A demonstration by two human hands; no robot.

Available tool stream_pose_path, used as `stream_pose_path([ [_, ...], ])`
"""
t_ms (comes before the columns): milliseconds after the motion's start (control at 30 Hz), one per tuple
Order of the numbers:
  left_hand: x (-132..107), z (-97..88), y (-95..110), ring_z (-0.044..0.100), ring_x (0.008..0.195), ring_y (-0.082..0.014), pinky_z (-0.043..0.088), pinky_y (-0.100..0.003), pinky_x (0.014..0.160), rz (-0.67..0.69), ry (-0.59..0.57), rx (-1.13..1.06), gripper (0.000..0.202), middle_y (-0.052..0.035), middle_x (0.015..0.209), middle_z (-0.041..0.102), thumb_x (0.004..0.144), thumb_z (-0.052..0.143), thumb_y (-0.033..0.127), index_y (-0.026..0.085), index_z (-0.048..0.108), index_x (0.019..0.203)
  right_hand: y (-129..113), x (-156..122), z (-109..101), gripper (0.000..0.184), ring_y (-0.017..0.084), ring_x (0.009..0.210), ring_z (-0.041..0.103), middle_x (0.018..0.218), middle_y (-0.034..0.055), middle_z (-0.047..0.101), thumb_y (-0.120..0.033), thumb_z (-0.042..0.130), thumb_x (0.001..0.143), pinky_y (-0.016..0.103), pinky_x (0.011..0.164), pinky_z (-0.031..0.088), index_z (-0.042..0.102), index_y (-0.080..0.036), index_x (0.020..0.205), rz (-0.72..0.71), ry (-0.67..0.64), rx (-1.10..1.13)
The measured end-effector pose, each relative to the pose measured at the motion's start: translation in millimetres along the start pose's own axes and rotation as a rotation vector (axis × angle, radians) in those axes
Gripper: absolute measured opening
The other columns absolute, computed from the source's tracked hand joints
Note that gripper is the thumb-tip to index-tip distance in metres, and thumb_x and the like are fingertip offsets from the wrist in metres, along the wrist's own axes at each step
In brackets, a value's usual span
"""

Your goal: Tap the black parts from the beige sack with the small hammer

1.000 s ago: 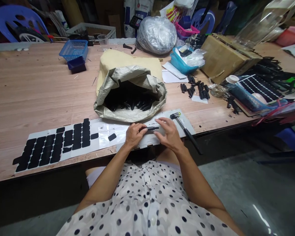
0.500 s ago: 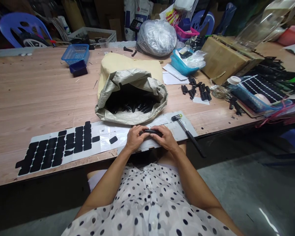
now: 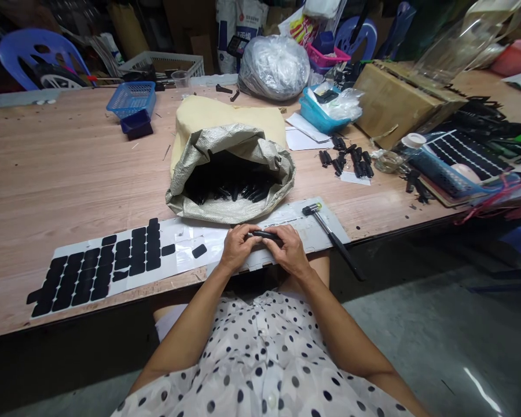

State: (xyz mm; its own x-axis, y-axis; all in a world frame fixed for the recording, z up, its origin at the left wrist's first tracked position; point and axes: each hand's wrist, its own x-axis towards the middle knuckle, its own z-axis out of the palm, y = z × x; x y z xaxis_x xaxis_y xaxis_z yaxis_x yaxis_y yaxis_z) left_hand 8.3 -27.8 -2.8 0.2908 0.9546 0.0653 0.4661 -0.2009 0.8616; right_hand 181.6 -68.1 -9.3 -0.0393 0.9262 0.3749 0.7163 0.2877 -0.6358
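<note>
Between my two hands is a slim black part (image 3: 267,234), held level above a grey board (image 3: 316,234) at the table's front edge. My left hand (image 3: 239,244) grips its left end with thumb and fingers. The right hand (image 3: 287,246) closes round the other end, so much of the part is hidden and its exact kind is unclear. Just beyond the hands, a woven sack (image 3: 182,168) lies with its mouth facing me and many black pieces (image 3: 237,191) inside. A mallet (image 3: 334,237) rests right of my hands, its handle past the edge.
On the left lies a sheet of black rounded stickers (image 3: 82,272), with one loose sticker (image 3: 199,251) nearer me. Black parts (image 3: 356,159) lie in a group to the right. Farther back are a blue basket (image 3: 132,98), a cardboard box (image 3: 386,104) and a stuffed plastic bag (image 3: 274,66).
My right hand has shifted slightly and turned on the black part, whose right end now sits a little lower. The left hand keeps its grip.
</note>
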Motion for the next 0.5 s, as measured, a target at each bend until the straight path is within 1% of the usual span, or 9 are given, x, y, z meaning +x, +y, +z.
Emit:
stream_pose_path([
  [67, 0.0, 0.4, -4.1, 0.062, 0.078, -0.0165, 0.05, -0.032, 0.083, -0.024, 0.023, -0.118, 0.021, -0.0005, 0.088, 0.073, 0.081, 0.068, 0.021, 0.024, 0.077, 0.1, -7.1, -1.6, 3.2, 0.011, 0.022, 0.091, 0.064, 0.093, 0.0057, 0.073, -0.031, 0.064, 0.089, 0.036, 0.082, 0.05, 0.072, -0.025, 0.094, 0.042, 0.06, 0.02],
  [133, 0.2, 1.2, -7.3, 0.062, 0.075, -0.0153, 0.052, -0.03, 0.079, -0.046, 0.032, -0.235, 0.026, -0.0013, 0.088, 0.073, 0.079, 0.07, 0.024, 0.022, 0.077, 0.104, -13.3, -2.6, 6.5, 0.011, 0.019, 0.08, 0.063, 0.087, 0.0048, 0.071, -0.032, 0.065, 0.088, 0.033, 0.076, 0.052, 0.072, -0.024, 0.092, 0.091, 0.095, 0.063],
  [233, 0.6, 2.6, -9.4, 0.066, 0.081, -0.0162, 0.054, -0.029, 0.079, -0.069, 0.036, -0.398, 0.034, -0.0027, 0.089, 0.074, 0.076, 0.072, 0.028, 0.019, 0.074, 0.109, -19.5, -3.2, 10.0, 0.014, 0.014, 0.063, 0.057, 0.078, 0.002, 0.068, -0.032, 0.068, 0.085, 0.028, 0.065, 0.051, 0.073, -0.021, 0.093, 0.165, 0.113, 0.133],
  [300, 0.8, 3.2, -9.3, 0.068, 0.083, -0.0174, 0.055, -0.029, 0.08, -0.086, 0.026, -0.469, 0.037, -0.0034, 0.088, 0.075, 0.076, 0.073, 0.032, 0.017, 0.073, 0.11, -21.6, -3.0, 11.1, 0.016, 0.013, 0.059, 0.054, 0.074, 0.0009, 0.067, -0.035, 0.071, 0.083, 0.027, 0.063, 0.051, 0.073, -0.021, 0.091, 0.204, 0.125, 0.165],
  [400, 1.0, 2.7, -8.4, 0.07, 0.08, -0.0191, 0.056, -0.03, 0.078, -0.111, -0.016, -0.469, 0.037, -0.0044, 0.084, 0.077, 0.079, 0.072, 0.038, 0.015, 0.075, 0.107, -22.6, -2.6, 11.6, 0.018, 0.013, 0.058, 0.055, 0.072, 0.0008, 0.066, -0.038, 0.074, 0.08, 0.027, 0.062, 0.052, 0.073, -0.021, 0.087, 0.25, 0.145, 0.202],
  [500, 2.2, 0.1, -8.2, 0.071, 0.081, -0.0212, 0.057, -0.032, 0.078, -0.098, -0.04, -0.412, 0.037, -0.0055, 0.086, 0.079, 0.079, 0.07, 0.039, 0.015, 0.078, 0.107, -22.1, -2.8, 12.1, 0.02, 0.013, 0.057, 0.055, 0.07, 0.0007, 0.067, -0.039, 0.076, 0.078, 0.027, 0.062, 0.053, 0.075, -0.021, 0.086, 0.277, 0.151, 0.21],
])
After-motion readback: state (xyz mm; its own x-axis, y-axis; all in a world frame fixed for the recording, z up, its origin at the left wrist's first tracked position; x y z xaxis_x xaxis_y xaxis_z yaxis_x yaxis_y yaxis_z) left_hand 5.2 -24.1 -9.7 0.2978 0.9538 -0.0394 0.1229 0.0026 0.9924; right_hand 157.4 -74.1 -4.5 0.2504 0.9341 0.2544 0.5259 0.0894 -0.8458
